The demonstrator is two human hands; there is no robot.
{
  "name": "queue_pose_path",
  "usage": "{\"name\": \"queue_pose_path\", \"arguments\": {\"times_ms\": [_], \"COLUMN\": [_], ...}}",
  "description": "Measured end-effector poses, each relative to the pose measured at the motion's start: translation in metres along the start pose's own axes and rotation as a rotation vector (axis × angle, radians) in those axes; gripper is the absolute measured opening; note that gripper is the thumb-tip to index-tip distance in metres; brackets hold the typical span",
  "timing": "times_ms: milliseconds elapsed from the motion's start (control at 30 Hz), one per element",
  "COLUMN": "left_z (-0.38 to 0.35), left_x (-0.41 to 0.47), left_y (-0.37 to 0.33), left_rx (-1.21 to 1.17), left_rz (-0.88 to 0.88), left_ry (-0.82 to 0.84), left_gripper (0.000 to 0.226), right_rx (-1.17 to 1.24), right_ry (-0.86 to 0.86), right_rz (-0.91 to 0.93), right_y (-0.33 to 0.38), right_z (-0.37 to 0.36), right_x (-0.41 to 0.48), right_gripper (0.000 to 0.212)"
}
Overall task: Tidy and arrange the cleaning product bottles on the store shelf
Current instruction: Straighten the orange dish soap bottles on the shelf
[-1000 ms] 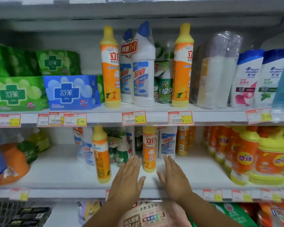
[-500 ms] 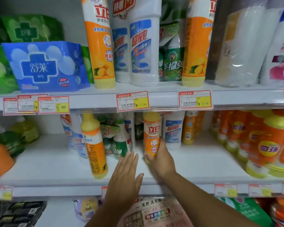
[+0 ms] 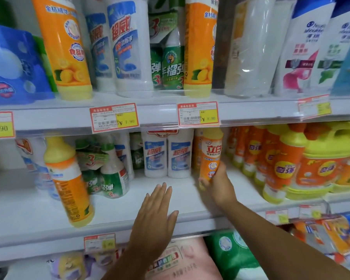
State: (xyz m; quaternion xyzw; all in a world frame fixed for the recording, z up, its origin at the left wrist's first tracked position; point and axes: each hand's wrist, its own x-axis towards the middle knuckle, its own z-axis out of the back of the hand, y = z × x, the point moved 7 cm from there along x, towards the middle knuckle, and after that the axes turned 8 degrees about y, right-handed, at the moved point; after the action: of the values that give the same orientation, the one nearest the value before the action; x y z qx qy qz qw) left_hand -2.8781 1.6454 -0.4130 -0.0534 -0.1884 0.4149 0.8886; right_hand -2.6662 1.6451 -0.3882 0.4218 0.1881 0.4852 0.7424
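Observation:
My right hand (image 3: 217,183) grips the lower part of a small orange dish-soap bottle (image 3: 210,154) with a yellow cap, held upright just above the middle shelf (image 3: 170,199), right of two white-and-blue cleaner bottles (image 3: 167,156). My left hand (image 3: 156,217) hovers flat and open over the shelf's front, holding nothing. Another orange bottle (image 3: 67,180) leans tilted near the shelf's front left, beside green-labelled spray bottles (image 3: 107,174).
Large orange jugs with yellow caps (image 3: 311,162) crowd the shelf's right side. The upper shelf (image 3: 160,116) carries tall orange and white bottles, shampoo at right, price tags along its edge. Bagged goods (image 3: 190,257) lie below.
My right hand has carried the small orange bottle to the right, past the white cleaner bottles. The view has moved closer to the shelf. My left hand stays open.

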Motion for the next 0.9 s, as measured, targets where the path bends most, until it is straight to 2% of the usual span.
{"name": "queue_pose_path", "arguments": {"times_ms": [167,433,600,733,900], "left_z": [-0.004,-0.003,0.01,0.034,0.092], "left_x": [0.008,0.012,0.006,-0.005,-0.024], "left_y": [-0.007,-0.003,0.001,-0.011,-0.033], "left_rx": [0.028,0.028,0.004,0.012,0.01], "left_rz": [0.006,0.038,0.031,-0.001,-0.046], "left_ry": [0.003,0.014,-0.012,-0.067,-0.172], "left_gripper": [0.067,0.069,0.069,0.064,0.062], "right_rx": [-0.009,-0.061,0.037,0.104,-0.012], "right_ry": [-0.022,-0.037,-0.015,-0.031,-0.09], "right_rz": [-0.07,-0.007,0.021,0.115,0.361], "right_y": [-0.018,-0.017,-0.011,0.011,0.083], "right_z": [0.018,0.02,0.02,0.031,0.049], "right_x": [0.026,0.056,0.051,0.013,-0.066], "right_gripper": [0.046,0.065,0.07,0.056,0.054]}}
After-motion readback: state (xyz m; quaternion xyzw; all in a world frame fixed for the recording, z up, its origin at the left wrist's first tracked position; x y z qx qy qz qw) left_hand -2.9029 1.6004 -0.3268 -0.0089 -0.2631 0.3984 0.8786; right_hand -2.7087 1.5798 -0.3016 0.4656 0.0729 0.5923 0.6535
